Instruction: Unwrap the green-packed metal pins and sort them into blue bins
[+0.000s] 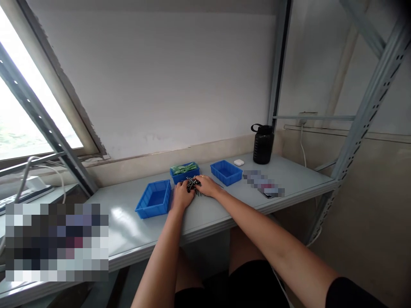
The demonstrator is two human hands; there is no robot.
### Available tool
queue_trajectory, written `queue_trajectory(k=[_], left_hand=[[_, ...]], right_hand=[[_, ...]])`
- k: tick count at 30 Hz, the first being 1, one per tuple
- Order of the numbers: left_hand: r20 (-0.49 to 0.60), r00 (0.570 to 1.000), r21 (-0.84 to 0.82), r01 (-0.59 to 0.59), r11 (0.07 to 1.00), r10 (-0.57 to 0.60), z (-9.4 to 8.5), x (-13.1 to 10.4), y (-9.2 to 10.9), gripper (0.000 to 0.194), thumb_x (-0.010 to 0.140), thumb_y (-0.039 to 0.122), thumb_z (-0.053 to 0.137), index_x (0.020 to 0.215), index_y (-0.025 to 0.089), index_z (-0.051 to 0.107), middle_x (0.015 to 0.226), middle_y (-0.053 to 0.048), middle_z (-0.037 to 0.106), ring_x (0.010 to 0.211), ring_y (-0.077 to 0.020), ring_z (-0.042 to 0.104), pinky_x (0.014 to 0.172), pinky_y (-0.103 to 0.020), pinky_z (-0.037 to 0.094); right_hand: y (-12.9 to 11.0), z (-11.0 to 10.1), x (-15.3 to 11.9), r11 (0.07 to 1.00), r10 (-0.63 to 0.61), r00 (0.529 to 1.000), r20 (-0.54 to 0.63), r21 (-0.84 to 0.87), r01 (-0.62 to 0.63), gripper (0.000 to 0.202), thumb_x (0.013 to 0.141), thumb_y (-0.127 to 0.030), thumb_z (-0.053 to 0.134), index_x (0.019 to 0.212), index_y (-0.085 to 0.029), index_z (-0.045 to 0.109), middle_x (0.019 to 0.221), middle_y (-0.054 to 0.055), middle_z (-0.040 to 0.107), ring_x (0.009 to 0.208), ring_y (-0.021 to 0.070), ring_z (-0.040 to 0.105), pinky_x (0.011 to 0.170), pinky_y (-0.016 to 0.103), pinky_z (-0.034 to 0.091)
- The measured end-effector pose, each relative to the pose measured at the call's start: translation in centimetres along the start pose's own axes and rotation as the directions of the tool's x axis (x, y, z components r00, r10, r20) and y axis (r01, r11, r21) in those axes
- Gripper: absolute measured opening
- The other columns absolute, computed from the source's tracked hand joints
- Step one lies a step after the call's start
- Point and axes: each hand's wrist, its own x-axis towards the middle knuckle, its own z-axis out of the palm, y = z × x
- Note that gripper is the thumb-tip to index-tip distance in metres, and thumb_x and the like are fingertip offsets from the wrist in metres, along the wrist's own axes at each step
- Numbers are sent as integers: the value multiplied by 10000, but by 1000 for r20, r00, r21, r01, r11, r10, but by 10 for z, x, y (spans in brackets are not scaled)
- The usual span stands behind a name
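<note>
A pile of small dark and silvery pieces [193,184] lies on the grey table between my two hands. On its left side my left hand [183,195] cups the pile, fingers curled against it. From the right, my right hand [207,185] reaches over the pile, its fingers bent round the pieces. Both hands seem to grip part of the pile, and the fingertips are partly hidden. Just behind them stands a blue bin [184,174] with green bundles [184,167] in it. A few thin pieces lie loose near my right hand.
An open blue bin [154,199] stands left of my hands, another [226,172] to the right. Farther right are a white case [239,162], a black bottle [263,145] and a blurred flat object [263,184]. The table's front edge [205,233] runs beneath my forearms.
</note>
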Motion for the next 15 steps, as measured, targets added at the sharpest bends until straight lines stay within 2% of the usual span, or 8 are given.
queue_trajectory(k=[5, 10, 15], left_hand=[[-13, 1000, 44, 21, 999, -21, -1, -3, 1, 353, 747, 244, 521, 1070, 119, 590, 973, -143, 579, 964, -289, 538, 841, -361, 424], [-6, 999, -49, 31, 998, -31, -3, -4, -6, 290, 740, 256, 541, 1001, 147, 606, 934, -108, 594, 909, -251, 564, 803, -325, 438], [-51, 998, -149, 26, 988, -34, 1, 0, -15, 221, 745, 219, 518, 928, 152, 623, 898, -87, 631, 867, -220, 589, 797, -308, 445]], right_hand=[[-1, -2, -3, 1000, 3, 999, -54, 20, -1, 324, 801, -111, 464, 1102, -191, 554, 1075, 79, 598, 991, 204, 553, 870, 322, 415], [-3, -4, -5, 997, -9, 994, -107, 70, 17, 423, 791, -47, 390, 1157, -201, 537, 1128, 65, 572, 1042, 171, 531, 918, 298, 400], [-2, -12, -4, 996, 51, 990, -135, 77, -40, 506, 759, -75, 431, 1252, -179, 475, 1217, 87, 534, 1123, 193, 485, 963, 319, 374]])
